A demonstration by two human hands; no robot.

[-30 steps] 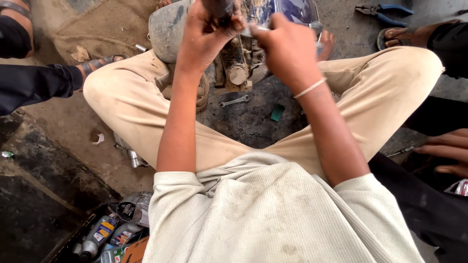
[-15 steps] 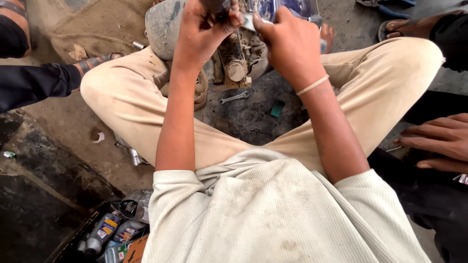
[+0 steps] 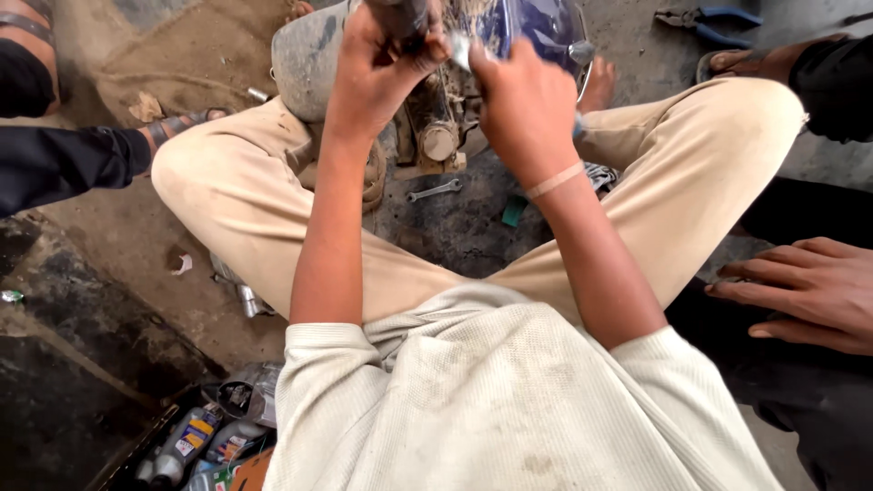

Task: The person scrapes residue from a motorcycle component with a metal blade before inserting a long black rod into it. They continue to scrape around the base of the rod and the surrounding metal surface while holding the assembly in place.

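Observation:
My left hand point(image 3: 382, 68) is closed around a dark handle-like part point(image 3: 406, 13) at the top of the frame. Beside it, my right hand point(image 3: 523, 109), with a pale band on the wrist, pinches a small silver metal piece point(image 3: 460, 50). Both are pressed against a dirty machine assembly point(image 3: 436, 136) between my knees. That assembly has a shiny blue cover point(image 3: 541, 27) and a grey metal body point(image 3: 305, 55). What the fingers touch underneath is hidden.
A small spanner point(image 3: 435, 190) and a green scrap point(image 3: 514, 211) lie on the oily ground below the assembly. Blue-handled pliers point(image 3: 705, 16) lie top right. Another person's hand point(image 3: 800, 291) rests at right, a sandalled foot point(image 3: 177, 123) at left. Bottles fill a box point(image 3: 195, 441).
Both hands stay on the assembly with the same grips. The view has shifted a little, and the other person's hand at right has moved slightly.

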